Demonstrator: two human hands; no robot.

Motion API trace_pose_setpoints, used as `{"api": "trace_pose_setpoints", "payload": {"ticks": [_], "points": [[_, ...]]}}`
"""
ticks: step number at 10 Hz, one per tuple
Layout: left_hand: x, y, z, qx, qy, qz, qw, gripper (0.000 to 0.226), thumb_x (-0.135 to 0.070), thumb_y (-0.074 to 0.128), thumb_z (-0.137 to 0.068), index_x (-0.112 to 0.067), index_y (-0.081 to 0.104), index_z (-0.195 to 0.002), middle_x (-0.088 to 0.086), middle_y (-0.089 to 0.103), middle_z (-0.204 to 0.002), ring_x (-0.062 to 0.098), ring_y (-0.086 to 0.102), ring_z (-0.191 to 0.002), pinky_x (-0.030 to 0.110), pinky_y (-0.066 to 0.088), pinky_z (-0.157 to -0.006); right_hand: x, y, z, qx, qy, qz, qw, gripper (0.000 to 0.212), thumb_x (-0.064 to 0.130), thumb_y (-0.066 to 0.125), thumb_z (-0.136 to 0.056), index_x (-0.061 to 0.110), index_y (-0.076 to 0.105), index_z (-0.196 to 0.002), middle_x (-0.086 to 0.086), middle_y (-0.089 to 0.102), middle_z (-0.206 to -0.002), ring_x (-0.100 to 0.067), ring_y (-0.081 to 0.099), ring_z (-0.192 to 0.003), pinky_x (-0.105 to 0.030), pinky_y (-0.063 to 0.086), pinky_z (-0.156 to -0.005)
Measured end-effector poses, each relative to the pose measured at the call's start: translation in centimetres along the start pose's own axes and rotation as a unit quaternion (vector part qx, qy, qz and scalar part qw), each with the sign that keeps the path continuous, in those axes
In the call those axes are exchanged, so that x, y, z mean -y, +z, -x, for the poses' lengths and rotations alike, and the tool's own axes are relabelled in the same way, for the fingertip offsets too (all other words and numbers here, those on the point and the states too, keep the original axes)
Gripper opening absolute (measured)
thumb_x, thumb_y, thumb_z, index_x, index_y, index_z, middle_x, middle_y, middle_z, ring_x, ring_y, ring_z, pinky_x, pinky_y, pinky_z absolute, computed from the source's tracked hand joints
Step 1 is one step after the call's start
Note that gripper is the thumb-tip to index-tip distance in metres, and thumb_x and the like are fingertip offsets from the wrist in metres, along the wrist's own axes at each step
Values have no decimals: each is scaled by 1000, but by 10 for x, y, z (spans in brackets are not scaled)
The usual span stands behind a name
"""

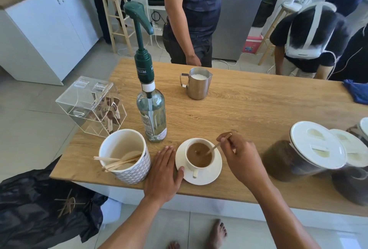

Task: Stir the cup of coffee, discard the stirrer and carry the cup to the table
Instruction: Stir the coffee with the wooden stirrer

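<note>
A white cup of coffee (199,156) stands on a white saucer (216,171) near the front edge of the wooden counter. My right hand (242,158) pinches a thin wooden stirrer (216,146) whose lower end dips into the coffee. My left hand (164,175) lies flat on the counter just left of the saucer, its thumb touching the saucer's rim.
A patterned white holder (127,161) with several stirrers stands left of my left hand. Behind it are a syrup pump bottle (152,113), an acrylic box (93,105) and a steel milk jug (197,85). Coffee jars (304,155) sit right. A black-lined bin (45,207) is lower left. People stand beyond the counter.
</note>
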State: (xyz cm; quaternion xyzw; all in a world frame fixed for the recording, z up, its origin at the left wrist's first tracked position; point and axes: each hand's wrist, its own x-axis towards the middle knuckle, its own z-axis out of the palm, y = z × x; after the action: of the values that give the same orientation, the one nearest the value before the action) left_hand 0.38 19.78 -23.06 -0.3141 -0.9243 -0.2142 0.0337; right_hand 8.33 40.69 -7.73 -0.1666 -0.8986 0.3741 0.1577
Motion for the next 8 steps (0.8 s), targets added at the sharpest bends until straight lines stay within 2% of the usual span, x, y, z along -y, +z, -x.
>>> {"api": "trace_pose_setpoints", "payload": {"ticks": [1,2,3,4,5,6,7,8], "points": [[0,-1,0,-1,0,1,1000,62,-47,33,-100,-8,42,-147,6,40,-154,19,27,-146,39,19,-121,3,4,2,31,-15,-32,999,19,15,58,-96,26,68,-85,20,70,-90,-2,63,-84,-15,47,-70],[0,0,0,0,0,3,1000,62,-47,33,-100,-8,42,-147,6,40,-154,19,27,-146,40,20,-121,2,5,4,55,29,-36,997,21,16,57,-95,25,69,-81,15,71,-81,-12,63,-72,-29,50,-65],[0,0,0,1,-1,3,1000,62,-47,33,-100,-8,42,-147,6,40,-155,19,27,-147,40,20,-121,3,0,2,2,23,-8,1000,17,15,56,-95,19,69,-85,19,67,-79,-6,60,-77,-24,48,-64],[0,0,0,-2,0,8,1000,62,-46,35,-99,-7,43,-146,7,41,-154,20,28,-146,40,21,-120,5,0,1,30,0,-24,999,16,15,58,-95,22,70,-90,19,68,-84,-4,61,-80,-19,48,-67],[-1,-1,1,-6,3,12,1000,61,-46,35,-99,-7,44,-146,7,41,-153,20,28,-146,39,19,-120,3,1,3,58,30,-28,997,17,15,58,-94,21,71,-85,16,70,-79,-13,61,-72,-27,49,-63],[-2,-1,1,-9,3,15,1000,61,-46,35,-99,-6,44,-145,7,42,-153,20,29,-145,37,17,-121,2,-1,2,2,34,-9,999,15,13,58,-94,15,71,-87,21,67,-80,-5,61,-76,-22,47,-63],[-1,-2,1,-9,3,12,1000,61,-46,34,-99,-7,44,-146,7,42,-153,20,29,-146,37,17,-121,4,1,2,4,18,-25,1000,15,14,59,-94,19,72,-90,18,70,-83,-4,62,-77,-18,48,-64],[-1,-2,1,-8,3,11,1000,62,-47,34,-99,-7,44,-146,7,41,-153,19,29,-146,37,17,-121,3,1,3,34,32,-36,998,19,14,58,-95,20,72,-84,16,71,-78,-9,63,-72,-20,48,-60]]}}
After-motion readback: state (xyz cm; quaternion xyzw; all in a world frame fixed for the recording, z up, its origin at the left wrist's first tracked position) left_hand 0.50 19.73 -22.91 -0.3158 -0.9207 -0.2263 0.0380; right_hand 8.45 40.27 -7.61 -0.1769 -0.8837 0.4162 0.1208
